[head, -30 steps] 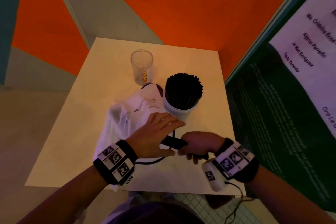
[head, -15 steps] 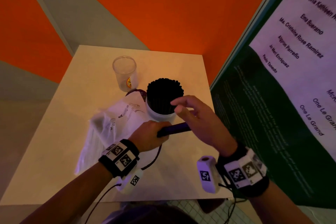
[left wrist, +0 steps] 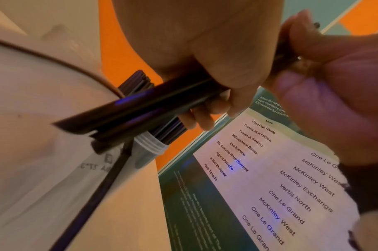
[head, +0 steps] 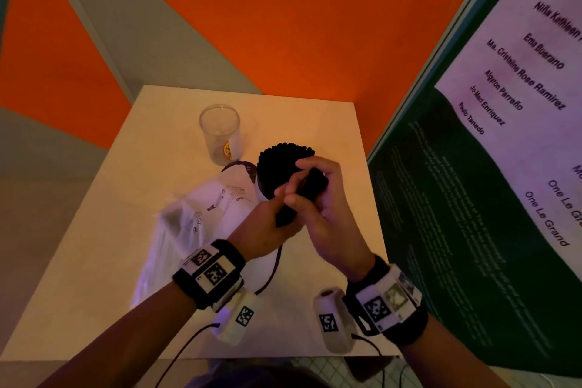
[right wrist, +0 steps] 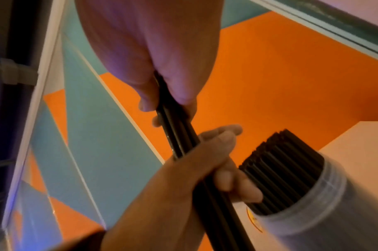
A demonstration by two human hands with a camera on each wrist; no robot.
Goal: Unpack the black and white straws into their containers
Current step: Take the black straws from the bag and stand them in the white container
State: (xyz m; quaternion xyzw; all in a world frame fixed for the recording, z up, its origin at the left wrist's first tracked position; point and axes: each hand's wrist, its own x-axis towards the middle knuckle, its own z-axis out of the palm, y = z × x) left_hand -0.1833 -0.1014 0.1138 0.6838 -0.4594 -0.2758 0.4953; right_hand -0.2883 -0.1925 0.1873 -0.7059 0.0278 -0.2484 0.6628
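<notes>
A small bundle of black straws [head: 316,183] is held tilted just in front of the white cup packed with black straws [head: 285,156]. My left hand [head: 281,198] grips the bundle's lower part. My right hand [head: 304,175] is curled round its upper end. The left wrist view shows the bundle [left wrist: 141,108] sticking out below my left fingers [left wrist: 218,95], with the full cup [left wrist: 148,149] behind. In the right wrist view both hands clasp the bundle [right wrist: 180,134] beside the full cup [right wrist: 291,180]. An empty clear cup [head: 220,135] stands further back. White straws in a plastic pack [head: 192,224] lie to the left.
The small cream table [head: 94,261] sits in a corner with an orange wall [head: 283,25] behind. A dark green poster board [head: 472,214] stands close along the right edge. A dark cable [head: 271,274] trails over the table near my left wrist.
The black bundle has gone from lying low near the table's front to tilted up at the full cup. My right hand, open half a second ago, now grips its upper end.
</notes>
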